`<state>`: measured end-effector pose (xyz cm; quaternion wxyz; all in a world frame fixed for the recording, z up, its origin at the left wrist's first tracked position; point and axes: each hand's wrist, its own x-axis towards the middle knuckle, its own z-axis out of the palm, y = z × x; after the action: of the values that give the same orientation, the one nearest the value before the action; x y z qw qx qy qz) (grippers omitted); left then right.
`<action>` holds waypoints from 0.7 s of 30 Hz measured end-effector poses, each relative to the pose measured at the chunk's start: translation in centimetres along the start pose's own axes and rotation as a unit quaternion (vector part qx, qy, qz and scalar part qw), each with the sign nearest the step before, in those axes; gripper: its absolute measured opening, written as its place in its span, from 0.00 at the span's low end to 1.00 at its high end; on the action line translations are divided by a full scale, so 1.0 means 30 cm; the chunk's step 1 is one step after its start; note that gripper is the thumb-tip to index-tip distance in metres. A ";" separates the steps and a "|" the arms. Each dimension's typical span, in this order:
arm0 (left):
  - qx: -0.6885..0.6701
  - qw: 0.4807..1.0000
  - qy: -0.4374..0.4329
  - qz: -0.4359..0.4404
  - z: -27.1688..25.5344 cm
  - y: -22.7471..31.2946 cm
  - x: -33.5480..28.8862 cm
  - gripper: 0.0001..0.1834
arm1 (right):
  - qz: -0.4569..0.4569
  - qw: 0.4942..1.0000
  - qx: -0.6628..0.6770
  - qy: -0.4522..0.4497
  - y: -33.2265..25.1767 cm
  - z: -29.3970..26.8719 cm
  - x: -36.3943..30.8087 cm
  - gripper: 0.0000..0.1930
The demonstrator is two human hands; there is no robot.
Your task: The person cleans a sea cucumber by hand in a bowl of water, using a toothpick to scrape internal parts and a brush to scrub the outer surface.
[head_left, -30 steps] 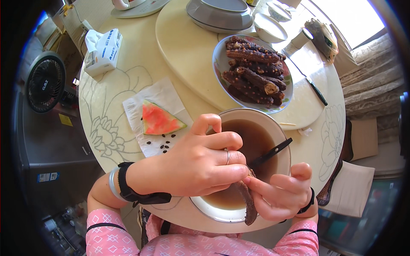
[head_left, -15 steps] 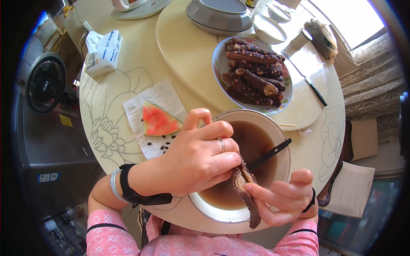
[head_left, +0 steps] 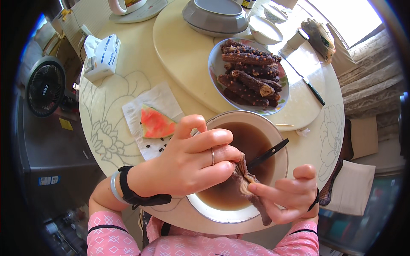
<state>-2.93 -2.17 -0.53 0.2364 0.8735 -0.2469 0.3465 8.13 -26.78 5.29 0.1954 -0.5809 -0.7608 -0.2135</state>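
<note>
Over the white bowl [head_left: 208,214] of brown liquid, I hold a split, dark sea cucumber [head_left: 261,210] with its pale inside showing. My left hand [head_left: 194,158] is closed on its upper end, the fingertips pinching the edge. Lower down, the thumb and fingers of my right hand [head_left: 288,197] grip its middle, and the lower end hangs over the bowl's near rim. A black handle [head_left: 275,152] leans on the bowl's right side; its other end is hidden under the liquid. Behind the bowl, a floral-rimmed plate [head_left: 215,81] bears several whole sea cucumbers [head_left: 252,77].
Left of the bowl, a watermelon slice [head_left: 157,122] and black seeds lie on a tissue [head_left: 168,94]. A tissue pack [head_left: 102,57] stands farther left. A black-handled knife [head_left: 315,93] lies right of the plate. Grey dish [head_left: 213,19] and white bowl [head_left: 265,30] stand at the back.
The sea cucumber's lower end has swung to the right. My left hand has shifted slightly left, and the split between my hands looks wider and more twisted.
</note>
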 end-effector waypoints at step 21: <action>-0.064 0.997 0.036 -0.029 0.010 -0.013 0.005 0.11 | -0.046 0.998 0.002 -0.039 0.000 0.052 -0.001 0.11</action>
<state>-2.48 -2.08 -0.71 0.3103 0.8504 -0.2347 0.3543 8.07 -25.96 3.98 0.1567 -0.5526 -0.7942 -0.1981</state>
